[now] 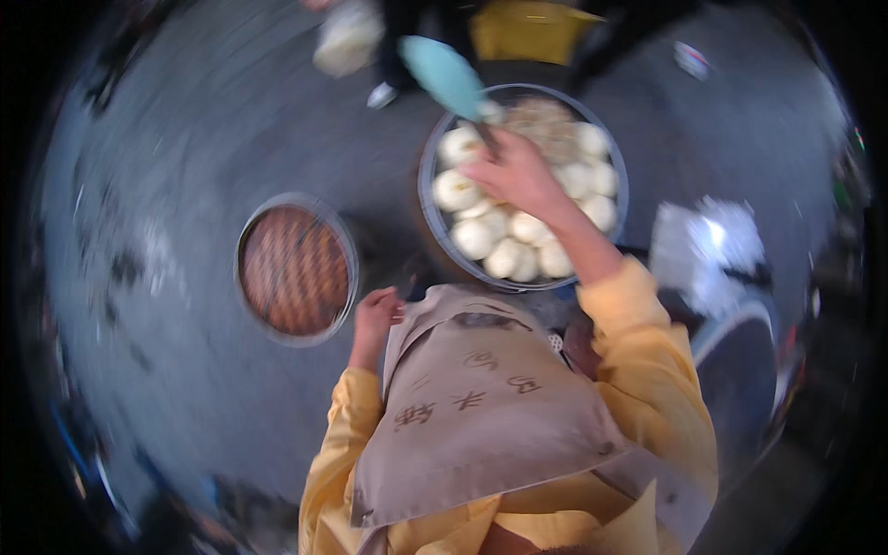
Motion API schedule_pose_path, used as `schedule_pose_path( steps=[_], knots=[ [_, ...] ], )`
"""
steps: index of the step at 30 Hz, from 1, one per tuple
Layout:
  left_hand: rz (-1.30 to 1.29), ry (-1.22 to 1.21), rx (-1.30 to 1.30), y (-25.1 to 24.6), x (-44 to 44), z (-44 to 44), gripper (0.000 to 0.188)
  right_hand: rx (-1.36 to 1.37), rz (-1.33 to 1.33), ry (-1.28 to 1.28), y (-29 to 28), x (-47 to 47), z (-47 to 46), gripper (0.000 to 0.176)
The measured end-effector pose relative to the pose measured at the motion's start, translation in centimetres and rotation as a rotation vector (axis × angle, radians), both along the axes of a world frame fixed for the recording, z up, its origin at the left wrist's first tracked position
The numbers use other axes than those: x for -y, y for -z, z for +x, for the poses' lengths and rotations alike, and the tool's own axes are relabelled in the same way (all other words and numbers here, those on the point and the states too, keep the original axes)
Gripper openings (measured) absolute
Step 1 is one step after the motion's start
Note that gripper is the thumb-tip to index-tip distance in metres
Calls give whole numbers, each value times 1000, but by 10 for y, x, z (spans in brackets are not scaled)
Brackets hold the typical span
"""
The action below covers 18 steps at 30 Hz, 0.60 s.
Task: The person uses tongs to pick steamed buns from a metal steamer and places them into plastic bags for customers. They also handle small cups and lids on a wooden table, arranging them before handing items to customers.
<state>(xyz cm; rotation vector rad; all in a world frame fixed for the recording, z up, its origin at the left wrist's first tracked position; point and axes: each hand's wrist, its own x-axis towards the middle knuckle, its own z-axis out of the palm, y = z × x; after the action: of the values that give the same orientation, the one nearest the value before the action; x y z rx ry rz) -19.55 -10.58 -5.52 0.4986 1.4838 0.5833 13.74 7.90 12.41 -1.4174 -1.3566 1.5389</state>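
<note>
A round steamer [427, 201] with a grey rim stands before me, filled with white steamed buns [474, 238]. Brownish lumps, too blurred to name, lie at its far side [541, 121]. Over the buns, my right hand [517, 173] grips the dark handle of a light teal flat paddle [444, 75], whose blade points up and left past the rim. My left hand [378, 309] hangs beside my apron [479, 388] with its fingers curled; whether anything is in it cannot be told. Left of that hand is a round woven bamboo lid [295, 270] with a pale rim.
A person in dark trousers [399, 41] stands beyond the steamer, beside a yellow container [527, 31]. A pale bag [349, 38] is near that person. Clear plastic bags [714, 243] lie at the right, above a round dark-topped object [739, 374]. A small packet [692, 60] lies far right.
</note>
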Motion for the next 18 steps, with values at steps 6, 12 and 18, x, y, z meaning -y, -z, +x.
schedule_pose_path(
  steps=[6, 12, 18],
  knots=[
    [-145, -220, -48, 45, 57, -38, 25, 19, -375, 75, 92, 114, -17, 25],
    [-60, -112, -79, 95, 32, -96, 21, 209, -476, 90, 105, 184, -52, 28],
    [-4, -336, -55, 82, 45, -178, 24, 281, -482, -104, 70, 155, -156, 23]
  ],
)
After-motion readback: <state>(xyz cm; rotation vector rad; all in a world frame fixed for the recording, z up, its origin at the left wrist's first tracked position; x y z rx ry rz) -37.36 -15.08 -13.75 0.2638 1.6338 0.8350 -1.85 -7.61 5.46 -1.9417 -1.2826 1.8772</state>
